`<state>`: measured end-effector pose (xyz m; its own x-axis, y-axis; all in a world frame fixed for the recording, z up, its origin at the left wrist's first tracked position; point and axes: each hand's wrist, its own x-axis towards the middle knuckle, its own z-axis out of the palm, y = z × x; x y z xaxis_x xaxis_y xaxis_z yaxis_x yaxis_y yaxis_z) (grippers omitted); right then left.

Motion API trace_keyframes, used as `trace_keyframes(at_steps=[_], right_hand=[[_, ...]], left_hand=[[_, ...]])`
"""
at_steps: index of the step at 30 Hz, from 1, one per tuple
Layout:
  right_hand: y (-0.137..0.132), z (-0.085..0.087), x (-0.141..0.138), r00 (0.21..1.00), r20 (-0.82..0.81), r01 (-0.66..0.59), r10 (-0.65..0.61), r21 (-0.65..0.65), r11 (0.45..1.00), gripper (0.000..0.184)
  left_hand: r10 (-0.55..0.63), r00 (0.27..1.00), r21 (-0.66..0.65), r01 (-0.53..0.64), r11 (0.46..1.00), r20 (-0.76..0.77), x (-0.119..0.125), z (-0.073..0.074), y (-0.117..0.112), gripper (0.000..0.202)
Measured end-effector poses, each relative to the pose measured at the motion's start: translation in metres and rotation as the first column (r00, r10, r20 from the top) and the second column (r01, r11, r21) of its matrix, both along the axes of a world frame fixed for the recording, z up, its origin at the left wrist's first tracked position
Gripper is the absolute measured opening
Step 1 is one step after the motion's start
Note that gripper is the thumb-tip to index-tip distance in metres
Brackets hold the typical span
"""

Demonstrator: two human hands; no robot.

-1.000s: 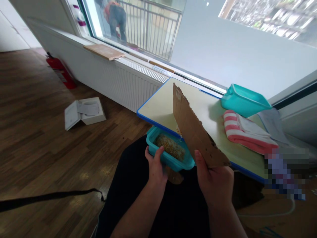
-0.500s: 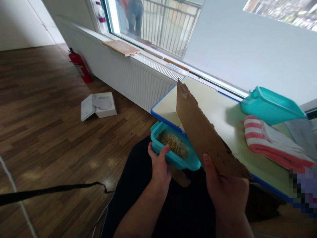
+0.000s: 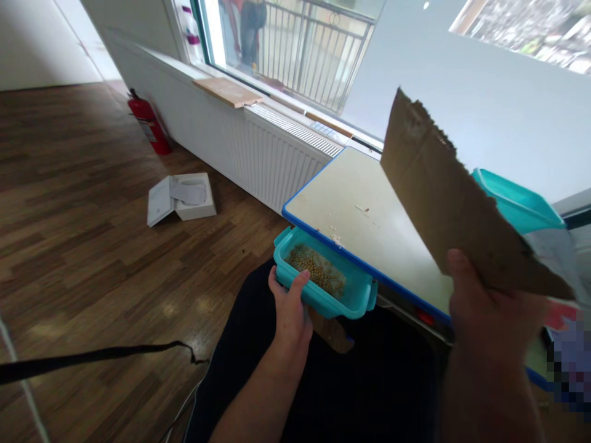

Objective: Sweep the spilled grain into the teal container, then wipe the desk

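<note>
My left hand (image 3: 290, 311) grips the near rim of a teal plastic box (image 3: 357, 294) that holds small yellow grains (image 3: 316, 270). The box is held just under the blue-edged tabletop (image 3: 369, 215), at its front edge. My right hand (image 3: 489, 311) is closed on a torn piece of brown cardboard (image 3: 455, 200), raised above the right part of the table and tilted up to the left. A few crumbs (image 3: 337, 237) lie on the table near its edge.
A second teal box (image 3: 521, 203) stands behind the cardboard. A white radiator (image 3: 258, 154) runs under the window. A red fire extinguisher (image 3: 148, 126) and an open white box (image 3: 182, 197) are on the wooden floor. A black strap (image 3: 92, 357) crosses the lower left. People stand outside on the balcony.
My right hand has lifted the cardboard off the table edge and swung it up and to the right. The left hand still holds the teal box under the edge.
</note>
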<state>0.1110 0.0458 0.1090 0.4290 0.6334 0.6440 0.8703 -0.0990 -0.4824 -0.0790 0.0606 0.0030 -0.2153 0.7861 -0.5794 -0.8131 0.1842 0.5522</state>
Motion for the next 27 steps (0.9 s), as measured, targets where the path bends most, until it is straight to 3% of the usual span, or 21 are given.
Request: trace_keyframes(at_steps=[3,5,13,18,27], right_hand=[[0.018,0.001,0.030,0.986,0.014,0.165,-0.165,-0.148,0.975,0.045],[0.030,-0.007,0.045,0.982,-0.023,0.181,-0.189,-0.201,0.963,0.047],[0.070,-0.037,0.069,0.969,-0.244,-0.066,0.026,-0.156,0.986,0.039],[0.075,-0.040,0.063,0.938,-0.336,-0.120,0.084,-0.088,0.989,0.043],[0.069,-0.039,0.045,0.880,-0.430,-0.270,0.201,-0.104,0.957,0.041]], left_hand=[[0.018,1.000,-0.011,-0.019,1.000,-0.007,-0.006,0.000,0.005,0.076],[0.028,1.000,-0.026,-0.028,0.999,-0.011,-0.012,-0.001,0.009,0.075],[0.060,0.996,-0.062,-0.064,0.996,-0.068,-0.034,-0.003,0.021,0.062],[0.052,0.997,-0.044,-0.055,0.998,-0.056,-0.038,-0.004,0.022,0.063],[-0.016,0.999,-0.030,0.014,0.999,-0.039,-0.038,-0.007,0.020,0.069]])
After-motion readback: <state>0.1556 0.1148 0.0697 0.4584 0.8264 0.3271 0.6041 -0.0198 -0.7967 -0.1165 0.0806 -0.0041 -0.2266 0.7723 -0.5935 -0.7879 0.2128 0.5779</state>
